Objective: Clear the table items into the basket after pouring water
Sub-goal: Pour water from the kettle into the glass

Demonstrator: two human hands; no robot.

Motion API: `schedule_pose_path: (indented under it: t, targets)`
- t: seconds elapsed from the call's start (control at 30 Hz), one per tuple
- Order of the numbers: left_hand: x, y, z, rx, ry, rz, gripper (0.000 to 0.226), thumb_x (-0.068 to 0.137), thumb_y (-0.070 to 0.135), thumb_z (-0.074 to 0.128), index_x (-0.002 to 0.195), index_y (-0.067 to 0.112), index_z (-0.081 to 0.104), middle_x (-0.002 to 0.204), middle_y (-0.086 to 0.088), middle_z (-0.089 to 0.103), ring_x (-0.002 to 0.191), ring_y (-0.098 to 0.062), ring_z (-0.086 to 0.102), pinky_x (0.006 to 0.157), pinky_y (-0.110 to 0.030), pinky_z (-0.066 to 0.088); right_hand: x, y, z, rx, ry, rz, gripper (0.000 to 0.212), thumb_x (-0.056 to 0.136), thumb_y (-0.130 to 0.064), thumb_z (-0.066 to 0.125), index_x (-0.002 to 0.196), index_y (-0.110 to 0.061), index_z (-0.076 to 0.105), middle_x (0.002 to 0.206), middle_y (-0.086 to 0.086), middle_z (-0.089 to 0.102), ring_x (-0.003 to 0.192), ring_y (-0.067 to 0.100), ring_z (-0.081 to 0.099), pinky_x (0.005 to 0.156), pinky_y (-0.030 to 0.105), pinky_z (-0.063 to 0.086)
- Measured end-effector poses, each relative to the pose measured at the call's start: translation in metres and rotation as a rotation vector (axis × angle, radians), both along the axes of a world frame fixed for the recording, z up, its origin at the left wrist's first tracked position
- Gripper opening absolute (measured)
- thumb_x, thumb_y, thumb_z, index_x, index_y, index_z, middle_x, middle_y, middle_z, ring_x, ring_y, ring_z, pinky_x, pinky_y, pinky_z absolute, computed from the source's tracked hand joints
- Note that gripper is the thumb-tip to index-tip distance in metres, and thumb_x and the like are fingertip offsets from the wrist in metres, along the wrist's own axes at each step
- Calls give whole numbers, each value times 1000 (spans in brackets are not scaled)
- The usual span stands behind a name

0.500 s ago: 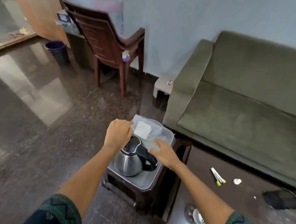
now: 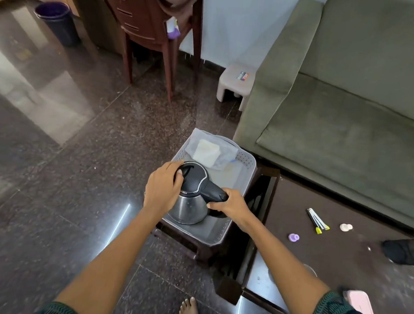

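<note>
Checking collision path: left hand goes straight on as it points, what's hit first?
The kettle: the left hand curls its fingers on the lid. Past that, probably the bag in the basket; depth unclear.

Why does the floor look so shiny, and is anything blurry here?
Head view: the polished floor mirrors light in pale patches; the kettle is sharp; the lower right corner around the pink object is smeared; the wide lens bends the sofa edges.

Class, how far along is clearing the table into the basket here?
Done: kettle and plastic bag are in the basket. In hand: right hand grips the kettle's handle, left hand holds its top. Left: pens, purple cap and white piece lie on the table.
</note>
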State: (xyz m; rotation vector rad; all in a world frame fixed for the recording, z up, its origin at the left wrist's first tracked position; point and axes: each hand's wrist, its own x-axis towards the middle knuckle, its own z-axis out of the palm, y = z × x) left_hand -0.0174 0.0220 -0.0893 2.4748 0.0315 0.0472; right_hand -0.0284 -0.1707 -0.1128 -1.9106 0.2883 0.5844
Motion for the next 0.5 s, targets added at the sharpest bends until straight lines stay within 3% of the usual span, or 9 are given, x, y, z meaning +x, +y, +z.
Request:
schedule_pose_path:
  t: [0.13,0.23,0.3,0.37,0.43,0.5]
  targets:
    - [1,0,8,25,-71,23,35,95,20,35,118,17,61,118,0,67,108,-19,60,111,-43,25,-5,3,13,51,-40,-62,24,65,-1,76,83,-10,64,76,7,58,67,15,53,58,22,44]
    - [3,-14,39,-40,-183,128,34,95,21,34,105,17,66,107,1,71,101,-18,62,113,-43,16,-8,-13,39,77,-96,-55,22,65,-1,76,83,-10,65,72,3,59,64,10,53,56,18,45]
    - [7,-24,66,-164,-237,177,35,94,23,32,100,16,66,98,0,74,93,-21,65,112,-42,23,-11,-31,63,86,-153,-40,21,63,-2,78,81,-8,67,68,-1,60,65,9,54,62,25,46]
    - [11,-38,90,-347,-253,169,34,93,27,33,98,19,65,90,1,74,89,-21,67,100,-44,42,-17,-56,90,103,-204,-39,22,62,-3,79,80,-5,68,67,-1,61,66,10,55,66,33,48]
    - [12,-56,106,-479,-233,137,30,93,28,34,94,25,64,86,5,71,88,-20,67,88,-44,50,-27,-85,120,107,-243,-48,21,64,-1,80,80,-6,67,65,-3,60,62,6,54,62,28,50]
    - [9,-81,116,-539,-219,78,28,94,24,35,94,24,63,84,2,69,88,-20,67,86,-42,52,-41,-120,148,94,-271,-52,21,65,-1,81,77,-9,66,60,-6,59,57,4,53,56,22,49]
